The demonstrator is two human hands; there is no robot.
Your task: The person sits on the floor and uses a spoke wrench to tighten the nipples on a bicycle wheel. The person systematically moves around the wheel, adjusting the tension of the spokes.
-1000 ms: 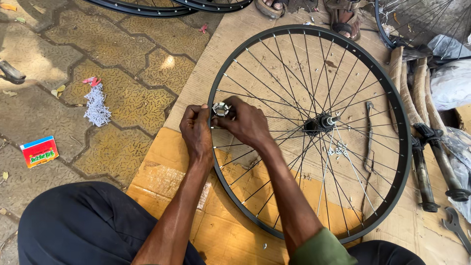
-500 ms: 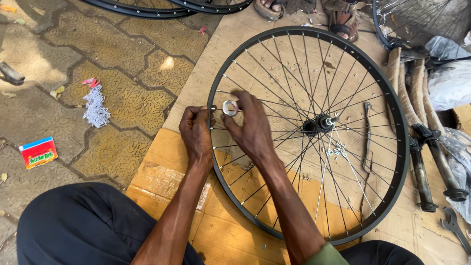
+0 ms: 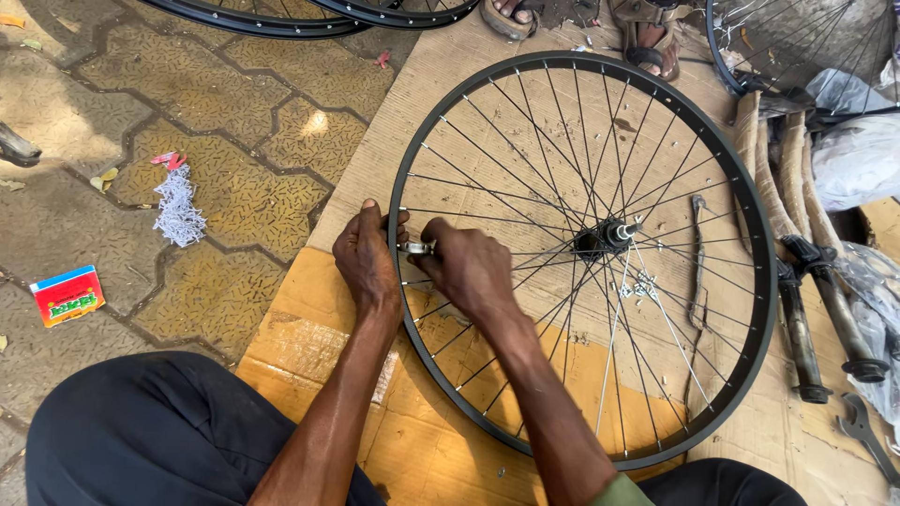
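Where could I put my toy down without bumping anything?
Bare cardboard left of the wheel by the left hand, and paving between the paper scrap and cardboard. Crowded right of the wheel: forks, wrench, bags.

One head camera looks steeply down (from close above) at a wheel (image 3: 581, 253) on cardboard (image 3: 309, 328).

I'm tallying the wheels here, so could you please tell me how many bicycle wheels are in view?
4: one full wheel flat on the cardboard under both hands, two rims cut off by the top edge, and one wheel at top right. More may lie outside the picture.
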